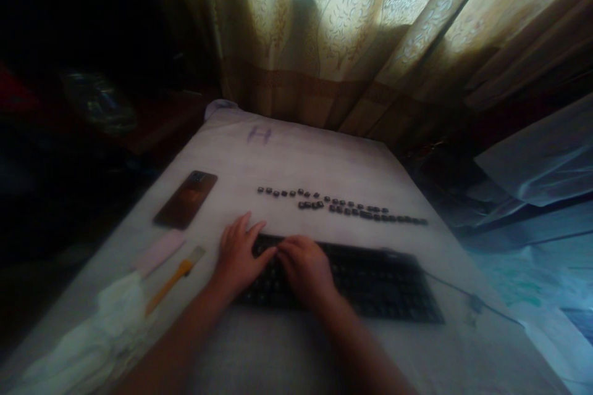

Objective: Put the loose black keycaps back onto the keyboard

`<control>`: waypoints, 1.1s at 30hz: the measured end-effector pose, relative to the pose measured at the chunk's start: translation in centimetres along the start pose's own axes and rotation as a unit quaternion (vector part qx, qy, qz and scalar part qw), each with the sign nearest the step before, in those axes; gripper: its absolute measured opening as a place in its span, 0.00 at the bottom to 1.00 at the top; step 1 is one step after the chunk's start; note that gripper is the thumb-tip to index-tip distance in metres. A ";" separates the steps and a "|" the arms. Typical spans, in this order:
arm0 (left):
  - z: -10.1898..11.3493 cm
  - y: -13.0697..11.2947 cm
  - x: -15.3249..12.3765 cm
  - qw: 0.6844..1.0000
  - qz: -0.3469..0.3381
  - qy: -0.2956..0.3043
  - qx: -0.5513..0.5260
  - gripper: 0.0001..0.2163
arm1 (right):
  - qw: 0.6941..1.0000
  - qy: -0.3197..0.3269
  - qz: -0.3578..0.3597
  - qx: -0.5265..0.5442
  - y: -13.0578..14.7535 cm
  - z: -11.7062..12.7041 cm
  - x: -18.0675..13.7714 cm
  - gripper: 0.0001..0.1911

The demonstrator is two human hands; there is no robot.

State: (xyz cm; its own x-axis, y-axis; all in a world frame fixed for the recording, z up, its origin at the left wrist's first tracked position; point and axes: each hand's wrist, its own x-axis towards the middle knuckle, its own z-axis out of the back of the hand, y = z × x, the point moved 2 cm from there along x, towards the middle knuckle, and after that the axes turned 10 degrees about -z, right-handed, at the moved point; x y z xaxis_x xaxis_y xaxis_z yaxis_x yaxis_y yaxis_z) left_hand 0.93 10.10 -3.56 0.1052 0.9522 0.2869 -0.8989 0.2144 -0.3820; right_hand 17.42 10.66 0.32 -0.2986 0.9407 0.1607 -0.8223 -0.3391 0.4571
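Observation:
A black keyboard (pixel 370 281) lies across the near part of the cloth-covered table. My left hand (pixel 238 256) rests at its left end, fingers spread, the thumb reaching over the keys toward my other hand. My right hand (pixel 306 265) is over the keyboard's upper left, its fingertips pressed together close to the left thumb; whatever they hold, if anything, is hidden. Beyond the keyboard, small black keycaps (pixel 365 215) lie in two uneven rows. Both hands cover part of the keyboard's left side.
Left of the hands lie a dark phone (pixel 188 199), a pink flat piece (pixel 160 252), an orange-handled cutter or scraper (pixel 169 287) and a crumpled white cloth (pixel 120 305). The keyboard's cable (pixel 456 288) runs off right. A curtain (pixel 296 43) hangs behind the table.

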 end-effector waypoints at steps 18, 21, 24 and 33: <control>0.0 0.4 -0.1 1.000 -0.013 0.000 -0.022 0.20 | 0.998 0.043 -0.030 -0.018 0.5 0.8 0.1 0.09; 0.1 0.3 -0.1 1.000 -0.011 0.004 -0.022 0.22 | 0.997 0.049 -0.021 -0.051 0.8 0.9 0.3 0.09; 0.1 0.2 -0.1 1.000 -0.009 0.007 -0.020 0.23 | 0.997 0.048 -0.007 -0.066 0.9 0.9 0.4 0.09; 0.2 -0.1 -0.1 1.000 0.001 0.014 -0.012 0.26 | 0.996 0.004 0.015 -0.088 0.8 0.4 0.1 0.09</control>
State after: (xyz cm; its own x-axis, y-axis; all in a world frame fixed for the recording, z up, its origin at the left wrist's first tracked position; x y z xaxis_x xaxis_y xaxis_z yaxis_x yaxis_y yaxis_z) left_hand 0.94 9.95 -3.39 0.1159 0.9580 0.2623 -0.8883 0.2181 -0.4042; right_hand 16.92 10.52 1.06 -0.3282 0.9303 0.1638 -0.8851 -0.3634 0.2908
